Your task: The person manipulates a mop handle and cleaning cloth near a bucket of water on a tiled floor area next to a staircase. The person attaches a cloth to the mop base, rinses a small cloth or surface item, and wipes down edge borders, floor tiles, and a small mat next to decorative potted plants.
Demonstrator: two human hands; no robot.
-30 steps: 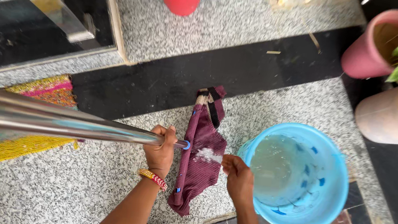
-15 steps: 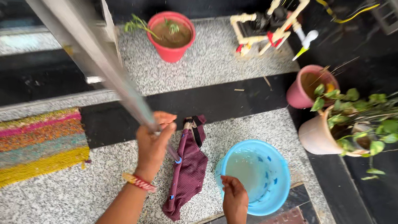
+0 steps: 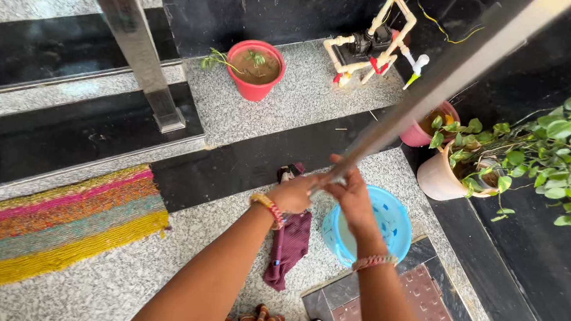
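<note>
Mop pole (image 3: 425, 90) slants up toward the top right edge, both hands wrapped round its lower end: left hand (image 3: 294, 194), right hand (image 3: 353, 198); maroon cloth (image 3: 290, 244) hangs below, touching the floor (image 3: 104, 276), beside the blue bucket (image 3: 394, 225); mat (image 3: 45, 225) lies well apart, left.

Your cloth (image 3: 290, 244) lies on the floor (image 3: 103, 283), bucket (image 3: 393, 228) just right of it, mat (image 3: 44, 232) well left, pots (image 3: 257, 70) behind.
</note>
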